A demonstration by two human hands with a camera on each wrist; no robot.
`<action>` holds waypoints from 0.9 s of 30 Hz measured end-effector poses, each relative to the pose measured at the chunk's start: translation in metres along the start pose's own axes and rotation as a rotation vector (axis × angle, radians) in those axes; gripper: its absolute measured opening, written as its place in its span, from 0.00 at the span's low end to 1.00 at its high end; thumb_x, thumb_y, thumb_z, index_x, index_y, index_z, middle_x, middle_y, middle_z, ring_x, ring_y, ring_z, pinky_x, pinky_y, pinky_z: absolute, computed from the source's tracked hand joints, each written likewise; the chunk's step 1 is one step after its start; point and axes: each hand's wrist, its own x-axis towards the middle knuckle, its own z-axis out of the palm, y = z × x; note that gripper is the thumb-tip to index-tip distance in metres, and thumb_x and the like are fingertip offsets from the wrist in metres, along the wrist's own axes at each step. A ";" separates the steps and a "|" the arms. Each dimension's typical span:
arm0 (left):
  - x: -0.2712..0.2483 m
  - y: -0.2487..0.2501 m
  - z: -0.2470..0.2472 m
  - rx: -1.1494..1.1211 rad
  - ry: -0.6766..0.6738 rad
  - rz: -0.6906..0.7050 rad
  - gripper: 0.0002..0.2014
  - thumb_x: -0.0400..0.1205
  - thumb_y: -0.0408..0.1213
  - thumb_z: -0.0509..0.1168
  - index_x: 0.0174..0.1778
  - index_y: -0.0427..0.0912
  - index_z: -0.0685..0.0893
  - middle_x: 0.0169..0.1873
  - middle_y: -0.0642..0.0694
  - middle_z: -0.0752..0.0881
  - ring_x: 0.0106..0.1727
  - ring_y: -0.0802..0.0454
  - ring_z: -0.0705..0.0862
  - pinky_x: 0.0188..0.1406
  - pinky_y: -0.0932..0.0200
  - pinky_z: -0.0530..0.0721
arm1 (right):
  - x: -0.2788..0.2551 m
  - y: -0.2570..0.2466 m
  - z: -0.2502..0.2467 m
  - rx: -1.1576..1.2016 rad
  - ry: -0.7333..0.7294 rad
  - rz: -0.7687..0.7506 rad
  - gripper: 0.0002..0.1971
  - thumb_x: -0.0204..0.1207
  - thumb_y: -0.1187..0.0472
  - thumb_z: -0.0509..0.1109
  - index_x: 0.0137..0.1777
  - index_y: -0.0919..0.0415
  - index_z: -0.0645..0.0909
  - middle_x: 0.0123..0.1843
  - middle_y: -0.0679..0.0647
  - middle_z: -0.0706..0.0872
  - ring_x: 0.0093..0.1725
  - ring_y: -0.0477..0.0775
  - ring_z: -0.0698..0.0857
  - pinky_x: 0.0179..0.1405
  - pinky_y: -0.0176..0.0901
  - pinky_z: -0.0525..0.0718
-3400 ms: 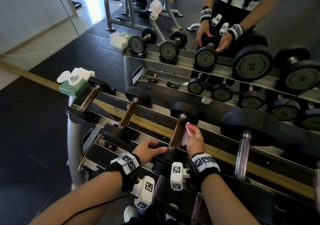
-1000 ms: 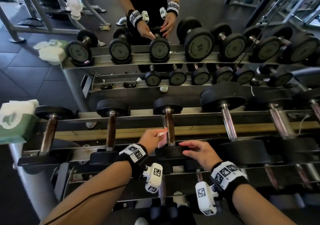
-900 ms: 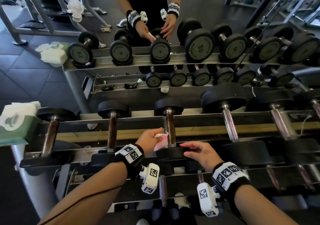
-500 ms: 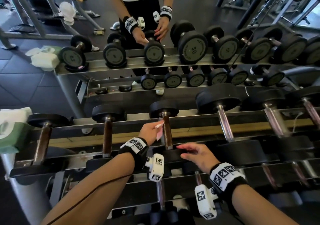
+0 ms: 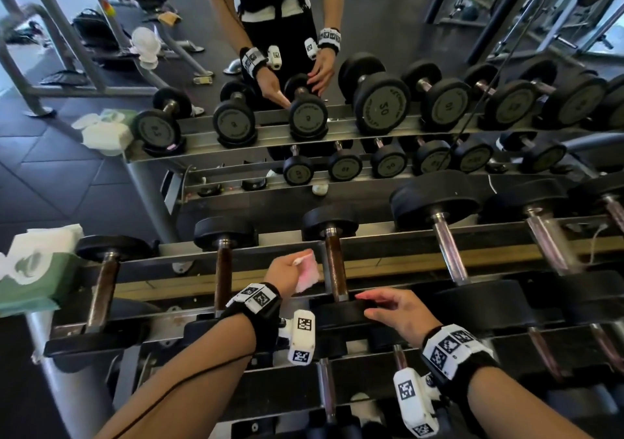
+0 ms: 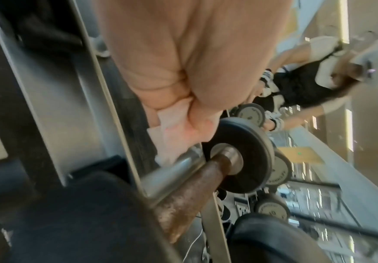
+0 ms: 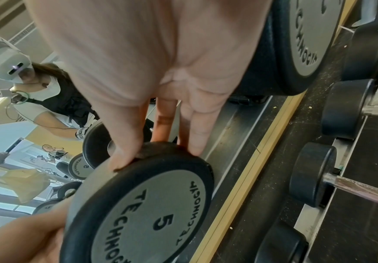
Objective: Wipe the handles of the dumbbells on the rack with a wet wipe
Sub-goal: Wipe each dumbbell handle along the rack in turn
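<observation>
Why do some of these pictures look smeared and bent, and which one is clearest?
Head view: clearest, though the wide lens bows the rack. Left wrist view: motion-smeared, the left hand and wet wipe soft. Right wrist view: the dumbbell lettering is sharp, the right hand looms blurred.

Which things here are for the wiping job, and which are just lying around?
For the job:
wet wipe, held in the left hand
rusty dumbbell handle
near dumbbell head, steadied by the right hand
green wipe pack

Just lying around:
black bag on the floor
white object by the bench frame
</observation>
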 end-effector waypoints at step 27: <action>0.005 0.004 0.037 -0.125 0.004 -0.082 0.21 0.83 0.22 0.60 0.67 0.46 0.85 0.51 0.41 0.90 0.56 0.42 0.88 0.61 0.43 0.85 | 0.003 0.004 0.003 0.056 0.018 0.007 0.16 0.75 0.66 0.77 0.57 0.45 0.90 0.55 0.45 0.92 0.60 0.46 0.87 0.65 0.45 0.84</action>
